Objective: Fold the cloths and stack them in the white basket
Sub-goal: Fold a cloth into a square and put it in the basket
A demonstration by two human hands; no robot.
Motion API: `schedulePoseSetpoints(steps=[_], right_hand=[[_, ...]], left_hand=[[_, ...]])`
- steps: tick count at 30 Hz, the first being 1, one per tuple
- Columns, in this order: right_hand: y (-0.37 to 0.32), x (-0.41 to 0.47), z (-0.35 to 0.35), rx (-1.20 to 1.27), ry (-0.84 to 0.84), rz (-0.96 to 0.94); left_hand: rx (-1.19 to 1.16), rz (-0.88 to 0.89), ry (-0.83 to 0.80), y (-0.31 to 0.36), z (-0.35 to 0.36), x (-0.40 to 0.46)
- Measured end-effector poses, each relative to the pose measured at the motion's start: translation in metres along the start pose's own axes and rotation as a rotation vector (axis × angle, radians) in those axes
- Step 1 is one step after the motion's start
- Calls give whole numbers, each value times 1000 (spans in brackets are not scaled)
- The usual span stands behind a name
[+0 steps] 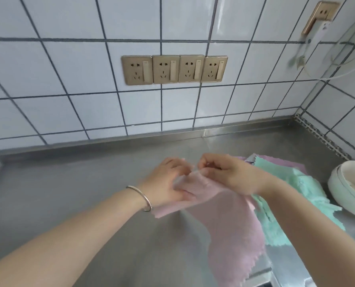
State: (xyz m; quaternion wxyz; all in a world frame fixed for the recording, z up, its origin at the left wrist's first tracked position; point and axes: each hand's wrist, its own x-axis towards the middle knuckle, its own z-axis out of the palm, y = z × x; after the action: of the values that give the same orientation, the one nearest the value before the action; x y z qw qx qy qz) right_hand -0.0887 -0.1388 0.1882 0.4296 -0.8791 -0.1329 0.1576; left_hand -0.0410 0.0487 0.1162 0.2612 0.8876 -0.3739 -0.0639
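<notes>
Both hands are meeting over the steel counter [89, 183], working one corner of the pink cloth [232, 220]. The left hand [168, 183], with a thin bracelet [141, 197] sitting on its wrist, is curling its fingers round the cloth's upper edge, thumb tucked against the fabric. The right hand [232, 175] is pinching the same corner from the other side, fingertips bent tight on it. The rest of the pink cloth is hanging down toward the near edge of the counter, loose and unfolded; how far it is lifted off the surface is hard to judge from this angle. Just beside it on the right, a green cloth [286, 206] is lying rumpled on a small pile, with another pink cloth [284, 162] peeking out beneath it at the back. Near the right edge a round white dish [342, 195] is sitting on the counter. On the tiled wall [69, 79] behind, a row of four gold sockets [174, 69] is facing us.
</notes>
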Motion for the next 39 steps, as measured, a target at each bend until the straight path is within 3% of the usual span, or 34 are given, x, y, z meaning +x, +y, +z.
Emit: schedulePoseSetpoints(steps=[3,6,11,13,16,20,22,24,26,30,35,37,39], right_hand=[[-18,10,11,92,-133,-42],[-23,23,26,-140,-276,30],[-11,78,50,-472,-187,196],[-17,98,54,-496,-83,215],[-37,113,51,-375,206,151],[-49,104,56,-320,627,-24],[-38,95,66,-344,666,-79],[-15,88,85,-381,590,-88],[15,81,113,-424,480,-65],[71,67,176,-469,296,112],[116,53,212,-678,-59,145],[117,50,214,-610,-226,166],[112,56,207,-554,-256,225]], left_hand=[[-266,-195,-172,-20,-26,-36],[-276,-263,-164,-41,-43,-74],[-251,-447,-80,-84,-74,-110],[-111,-506,17,-104,-92,-113],[21,-540,263,-119,-127,-115],[158,-329,602,-115,-148,-134],[213,-233,638,-114,-138,-150],[215,-253,579,-125,-109,-167],[123,-379,478,-139,-68,-183],[6,-600,164,-161,12,-208],[0,-639,-264,-166,66,-223],[-4,-585,-487,-162,71,-222],[-58,-617,-565,-168,64,-213]])
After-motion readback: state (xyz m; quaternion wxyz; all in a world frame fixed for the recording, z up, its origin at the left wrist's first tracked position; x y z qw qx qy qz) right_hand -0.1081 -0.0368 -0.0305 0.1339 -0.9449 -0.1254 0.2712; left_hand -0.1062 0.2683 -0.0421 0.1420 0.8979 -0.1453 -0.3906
